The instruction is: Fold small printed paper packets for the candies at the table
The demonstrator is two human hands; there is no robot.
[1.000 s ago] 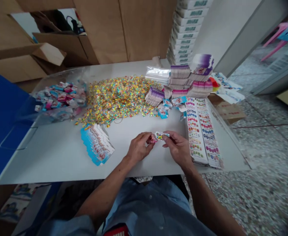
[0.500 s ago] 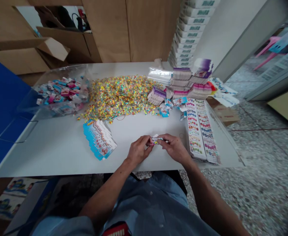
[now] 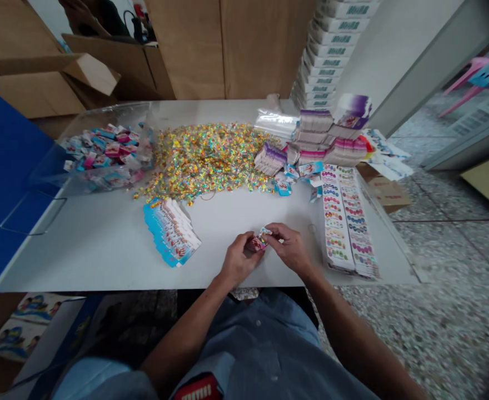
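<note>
one small printed packet pinched between left hand and right hand

A: Hands, since the last look?

B: Closer. The left hand and right hand have drawn in, knuckles almost meeting.

A: And the items between them?

B: The small printed card sat level beside the pink packet. Now it's tilted up, one end over the packet.

A: Anything else?

B: Head view has shifted. The counter sits higher in frame.
</note>
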